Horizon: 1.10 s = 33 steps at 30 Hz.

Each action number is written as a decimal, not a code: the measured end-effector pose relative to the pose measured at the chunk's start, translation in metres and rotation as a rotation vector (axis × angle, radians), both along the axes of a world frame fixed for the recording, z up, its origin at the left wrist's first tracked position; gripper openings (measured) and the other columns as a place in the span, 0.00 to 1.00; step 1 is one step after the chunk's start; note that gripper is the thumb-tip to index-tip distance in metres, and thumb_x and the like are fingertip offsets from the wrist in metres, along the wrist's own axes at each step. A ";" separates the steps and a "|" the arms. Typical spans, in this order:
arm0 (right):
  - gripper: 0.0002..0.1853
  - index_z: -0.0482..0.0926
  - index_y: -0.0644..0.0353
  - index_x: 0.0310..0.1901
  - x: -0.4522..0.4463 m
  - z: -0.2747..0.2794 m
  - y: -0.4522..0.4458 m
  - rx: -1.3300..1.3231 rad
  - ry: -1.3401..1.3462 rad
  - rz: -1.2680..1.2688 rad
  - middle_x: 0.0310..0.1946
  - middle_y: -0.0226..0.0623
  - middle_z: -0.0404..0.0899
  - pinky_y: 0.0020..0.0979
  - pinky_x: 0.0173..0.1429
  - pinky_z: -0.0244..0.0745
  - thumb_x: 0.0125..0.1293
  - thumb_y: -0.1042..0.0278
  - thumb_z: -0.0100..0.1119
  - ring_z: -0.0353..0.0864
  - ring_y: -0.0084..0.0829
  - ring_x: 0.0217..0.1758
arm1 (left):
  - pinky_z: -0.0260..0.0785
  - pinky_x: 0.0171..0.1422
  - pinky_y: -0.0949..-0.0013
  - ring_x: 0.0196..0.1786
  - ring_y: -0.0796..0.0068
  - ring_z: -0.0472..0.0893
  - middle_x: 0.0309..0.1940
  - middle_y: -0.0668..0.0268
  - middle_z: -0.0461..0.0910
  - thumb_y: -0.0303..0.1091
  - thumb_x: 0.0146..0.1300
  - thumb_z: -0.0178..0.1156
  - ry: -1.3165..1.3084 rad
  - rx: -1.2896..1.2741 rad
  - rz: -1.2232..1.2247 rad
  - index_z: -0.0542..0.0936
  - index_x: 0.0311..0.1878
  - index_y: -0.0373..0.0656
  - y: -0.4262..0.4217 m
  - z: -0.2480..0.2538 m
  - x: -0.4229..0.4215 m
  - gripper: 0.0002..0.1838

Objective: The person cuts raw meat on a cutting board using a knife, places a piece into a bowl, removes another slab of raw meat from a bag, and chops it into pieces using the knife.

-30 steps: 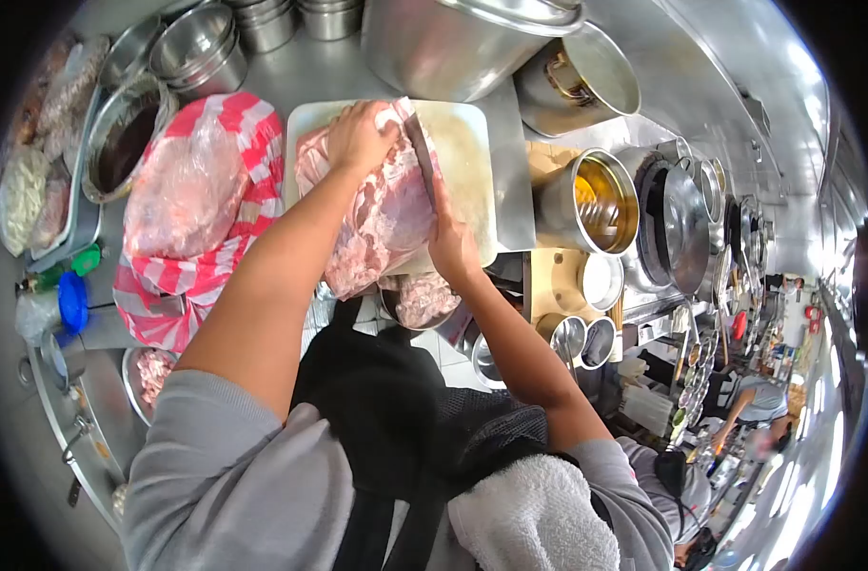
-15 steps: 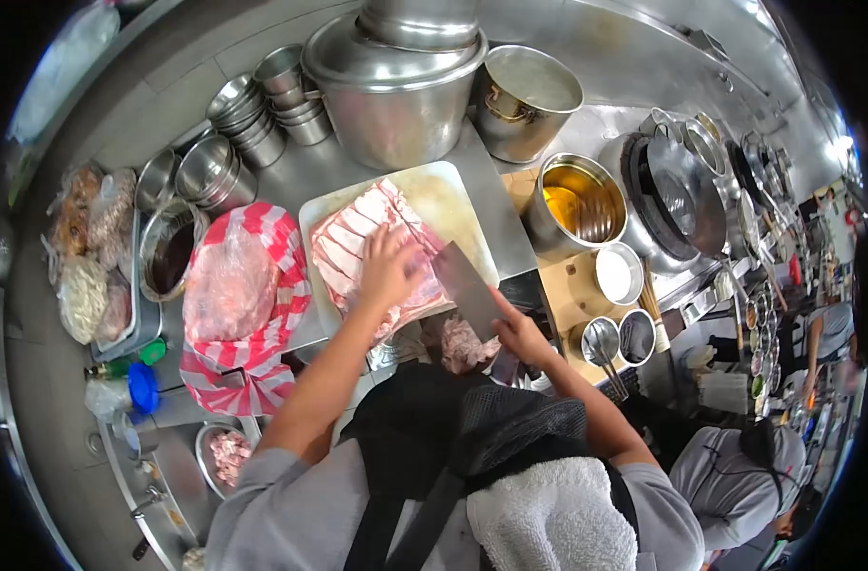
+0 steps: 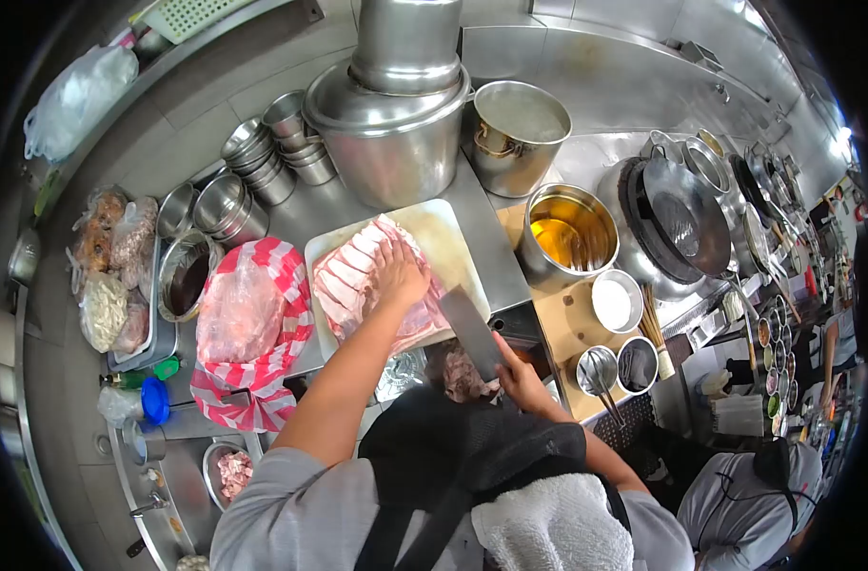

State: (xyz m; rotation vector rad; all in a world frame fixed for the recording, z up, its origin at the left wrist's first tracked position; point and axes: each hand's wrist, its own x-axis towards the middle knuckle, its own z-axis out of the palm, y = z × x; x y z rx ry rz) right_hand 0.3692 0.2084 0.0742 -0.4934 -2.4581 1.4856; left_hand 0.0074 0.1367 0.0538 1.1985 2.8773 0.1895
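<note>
A slab of raw ribs (image 3: 353, 271), pale and pink with bone lines, lies on a white cutting board (image 3: 461, 233). My left hand (image 3: 401, 278) rests flat on the slab, fingers stretched toward its far edge. My right hand (image 3: 522, 379) is closed round the handle of a cleaver (image 3: 470, 325). The broad blade slants up and left over the board's near right corner, close to the slab's right edge. Whether the blade touches the meat, I cannot tell. Below the near edge of the board, a heap of meat pieces (image 3: 463, 373) shows, partly hidden by the apron.
Left of the board lies bagged meat (image 3: 241, 309) on a red-striped bag. Metal bowls (image 3: 226, 207) and a large lidded pot (image 3: 391, 143) stand behind. To the right are a pot of oil (image 3: 569, 238), tins and woks (image 3: 681, 214). Another person (image 3: 748, 500) is at lower right.
My left hand has moved up and to the right over the ribs and flattened, fingers extended. The cleaver has shifted slightly down and toward me. The camera view has tilted a little.
</note>
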 end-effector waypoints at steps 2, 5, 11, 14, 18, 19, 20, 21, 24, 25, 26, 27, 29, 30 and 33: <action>0.42 0.51 0.40 0.91 0.019 0.009 -0.002 -0.039 -0.105 -0.049 0.41 0.63 0.87 0.42 0.50 0.81 0.83 0.72 0.57 0.92 0.55 0.44 | 0.38 0.95 0.39 0.92 0.44 0.51 0.89 0.48 0.59 0.53 0.77 0.54 0.105 -0.021 -0.006 0.64 0.85 0.30 0.007 -0.008 0.005 0.43; 0.43 0.48 0.38 0.91 0.045 -0.006 -0.007 -0.087 -0.192 -0.150 0.29 0.63 0.83 0.42 0.42 0.78 0.83 0.72 0.58 0.88 0.57 0.31 | 0.40 0.94 0.40 0.92 0.49 0.53 0.89 0.52 0.60 0.53 0.77 0.54 -0.003 -0.011 -0.115 0.69 0.84 0.35 0.022 -0.015 -0.014 0.40; 0.42 0.51 0.42 0.91 0.078 0.002 -0.001 -0.034 -0.095 -0.254 0.33 0.61 0.86 0.45 0.45 0.81 0.82 0.72 0.59 0.90 0.59 0.35 | 0.52 0.91 0.40 0.86 0.47 0.66 0.82 0.54 0.72 0.46 0.75 0.62 -0.063 0.173 -0.193 0.76 0.80 0.45 0.038 -0.007 -0.050 0.33; 0.35 0.60 0.51 0.85 0.095 0.001 0.007 -0.094 -0.223 -0.319 0.39 0.64 0.88 0.50 0.49 0.82 0.81 0.70 0.60 0.91 0.63 0.43 | 0.58 0.89 0.44 0.83 0.46 0.70 0.79 0.54 0.75 0.46 0.73 0.66 0.213 0.375 -0.184 0.77 0.80 0.49 0.007 -0.002 -0.077 0.34; 0.29 0.66 0.59 0.79 0.076 0.019 0.011 -0.077 -0.206 -0.330 0.40 0.68 0.87 0.57 0.50 0.80 0.81 0.70 0.59 0.88 0.70 0.45 | 0.65 0.84 0.49 0.77 0.45 0.75 0.74 0.52 0.79 0.54 0.62 0.74 0.003 0.351 0.157 0.80 0.77 0.53 -0.047 -0.007 -0.099 0.40; 0.28 0.66 0.60 0.79 0.063 0.026 0.015 -0.071 -0.230 -0.313 0.41 0.69 0.87 0.59 0.50 0.80 0.81 0.70 0.59 0.87 0.71 0.46 | 0.67 0.83 0.49 0.75 0.46 0.76 0.72 0.51 0.80 0.56 0.58 0.76 -0.080 0.357 0.194 0.81 0.76 0.54 -0.053 -0.006 -0.104 0.41; 0.29 0.65 0.59 0.79 0.047 0.031 0.019 -0.062 -0.236 -0.276 0.40 0.69 0.86 0.62 0.49 0.79 0.80 0.71 0.58 0.86 0.73 0.45 | 0.70 0.80 0.49 0.73 0.46 0.78 0.70 0.51 0.81 0.59 0.55 0.77 -0.067 0.369 0.190 0.82 0.74 0.53 -0.057 -0.007 -0.107 0.43; 0.29 0.65 0.59 0.79 0.029 0.039 0.022 -0.055 -0.233 -0.268 0.40 0.69 0.86 0.62 0.49 0.79 0.80 0.71 0.58 0.86 0.73 0.45 | 0.70 0.80 0.49 0.73 0.46 0.78 0.70 0.51 0.81 0.59 0.55 0.77 -0.063 0.376 0.197 0.82 0.74 0.53 -0.058 -0.005 -0.109 0.43; 0.30 0.64 0.58 0.82 -0.044 0.073 0.029 0.128 -0.030 -0.102 0.37 0.67 0.85 0.55 0.46 0.80 0.82 0.70 0.57 0.87 0.66 0.39 | 0.73 0.78 0.52 0.72 0.48 0.80 0.69 0.54 0.82 0.61 0.51 0.77 -0.125 0.337 0.209 0.83 0.73 0.53 -0.054 -0.008 -0.121 0.45; 0.31 0.63 0.55 0.83 -0.071 0.086 0.029 0.145 -0.069 -0.057 0.37 0.67 0.85 0.58 0.47 0.79 0.82 0.69 0.56 0.87 0.68 0.38 | 0.73 0.78 0.52 0.72 0.48 0.80 0.69 0.54 0.82 0.61 0.51 0.77 -0.125 0.338 0.211 0.83 0.73 0.53 -0.055 -0.008 -0.122 0.45; 0.34 0.60 0.53 0.85 -0.099 0.089 0.031 0.195 -0.075 -0.022 0.36 0.67 0.85 0.60 0.47 0.78 0.81 0.71 0.55 0.86 0.68 0.37 | 0.73 0.78 0.52 0.72 0.49 0.80 0.69 0.54 0.82 0.61 0.51 0.77 -0.172 0.337 0.217 0.83 0.72 0.53 -0.054 -0.006 -0.123 0.45; 0.36 0.58 0.51 0.87 -0.126 0.089 0.031 0.244 -0.082 0.014 0.36 0.67 0.85 0.62 0.47 0.78 0.80 0.72 0.54 0.86 0.69 0.37 | 0.73 0.78 0.52 0.72 0.50 0.81 0.70 0.55 0.82 0.61 0.50 0.78 -0.220 0.337 0.223 0.83 0.72 0.53 -0.054 -0.004 -0.124 0.45; 0.41 0.53 0.48 0.89 -0.176 0.076 0.029 0.332 -0.095 0.068 0.36 0.69 0.85 0.64 0.49 0.79 0.77 0.75 0.53 0.87 0.68 0.37 | 0.73 0.78 0.52 0.72 0.50 0.81 0.70 0.55 0.82 0.59 0.49 0.80 -0.276 0.359 0.213 0.83 0.71 0.53 -0.057 -0.003 -0.126 0.44; 0.41 0.53 0.48 0.89 -0.196 0.072 0.026 0.332 -0.093 0.067 0.36 0.69 0.85 0.64 0.49 0.79 0.77 0.75 0.53 0.87 0.68 0.37 | 0.73 0.78 0.52 0.72 0.50 0.81 0.69 0.55 0.83 0.58 0.49 0.81 -0.276 0.364 0.216 0.83 0.71 0.53 -0.058 -0.003 -0.126 0.44; 0.45 0.51 0.43 0.90 -0.238 0.059 0.014 0.410 -0.234 0.100 0.38 0.69 0.86 0.63 0.52 0.81 0.73 0.78 0.51 0.89 0.67 0.40 | 0.75 0.76 0.52 0.69 0.48 0.82 0.65 0.56 0.85 0.54 0.46 0.84 -0.240 0.410 0.198 0.83 0.67 0.51 -0.058 -0.007 -0.130 0.43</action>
